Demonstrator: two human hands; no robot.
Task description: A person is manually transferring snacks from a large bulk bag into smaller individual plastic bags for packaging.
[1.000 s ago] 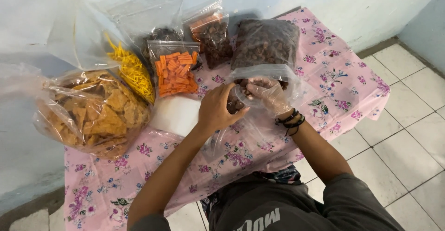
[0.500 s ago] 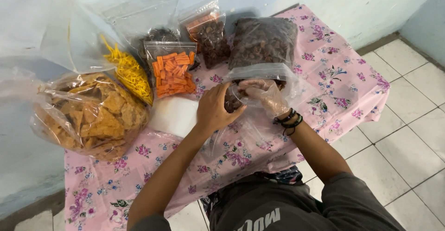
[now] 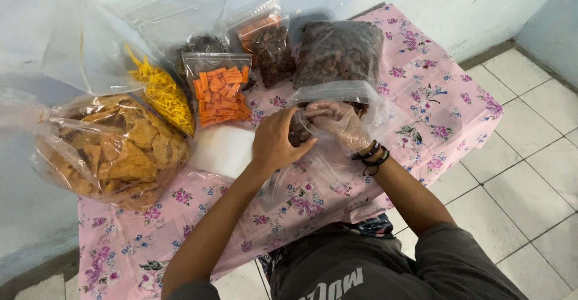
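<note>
The small clear plastic bag of dark brown snack pieces sits on the pink floral tablecloth, just in front of the large bag of dark brown snacks. The left hand is closed on its near edge. The right hand, inside a thin clear glove, has its fingers drawn together within the bag mouth. Judgement: the film is light, limp and slippery; grip at the rim.

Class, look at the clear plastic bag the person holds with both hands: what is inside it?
Inside the clear plastic bag: the right hand and some dark brown snack pieces. The left hand covers the rest.
</note>
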